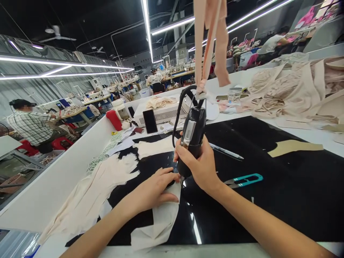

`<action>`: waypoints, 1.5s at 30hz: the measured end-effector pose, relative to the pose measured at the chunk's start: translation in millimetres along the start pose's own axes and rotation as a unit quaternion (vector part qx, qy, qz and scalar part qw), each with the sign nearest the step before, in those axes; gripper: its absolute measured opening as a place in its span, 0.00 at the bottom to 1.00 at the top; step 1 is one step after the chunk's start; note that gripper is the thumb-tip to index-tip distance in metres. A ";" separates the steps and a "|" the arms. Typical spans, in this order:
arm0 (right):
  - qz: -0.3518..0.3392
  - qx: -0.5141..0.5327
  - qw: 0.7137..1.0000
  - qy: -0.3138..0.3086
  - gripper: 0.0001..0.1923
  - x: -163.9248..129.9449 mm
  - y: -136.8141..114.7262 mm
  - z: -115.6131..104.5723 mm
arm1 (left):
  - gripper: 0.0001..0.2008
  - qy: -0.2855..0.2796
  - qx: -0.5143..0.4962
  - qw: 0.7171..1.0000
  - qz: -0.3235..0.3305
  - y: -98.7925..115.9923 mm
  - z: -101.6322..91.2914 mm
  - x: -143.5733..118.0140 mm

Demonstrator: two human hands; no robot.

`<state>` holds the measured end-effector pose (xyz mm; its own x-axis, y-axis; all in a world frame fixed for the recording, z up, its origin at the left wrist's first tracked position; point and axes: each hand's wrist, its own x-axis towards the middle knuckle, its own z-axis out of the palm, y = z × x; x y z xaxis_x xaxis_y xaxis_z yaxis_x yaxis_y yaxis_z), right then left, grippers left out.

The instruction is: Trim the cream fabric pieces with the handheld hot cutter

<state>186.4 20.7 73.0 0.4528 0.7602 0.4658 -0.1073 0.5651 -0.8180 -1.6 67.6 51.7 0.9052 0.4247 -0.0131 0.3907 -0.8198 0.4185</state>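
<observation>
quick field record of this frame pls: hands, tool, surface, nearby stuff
left hand: flat on a cream fabric piece
right hand: gripped around an upright black cutting tool
surface: black table
nearby: teal snips, pen, phone, red bottle
left of the hands: cream fabric scraps

Both forearms bare from the lower frame edge up to the wrists, no sleeves in view. Left hand [154,188] and right hand [200,163], over the black surface [282,193]: no gloves, rings, watch or bands visible. Fingers [168,176] bare, nails short and unpainted as far as can be told.
</observation>
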 end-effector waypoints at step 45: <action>0.061 -0.032 0.997 -0.031 0.16 -28.1 -9.9 6.7 | 0.36 -0.056 -0.032 0.997 -0.035 -1.1 -5.5 7.4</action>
<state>168.8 -4.2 70.3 0.3835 0.8420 0.3794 -0.1004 0.4463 -0.8892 3.8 73.8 56.1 0.8904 0.4316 -0.1447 0.4456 -0.7618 0.4702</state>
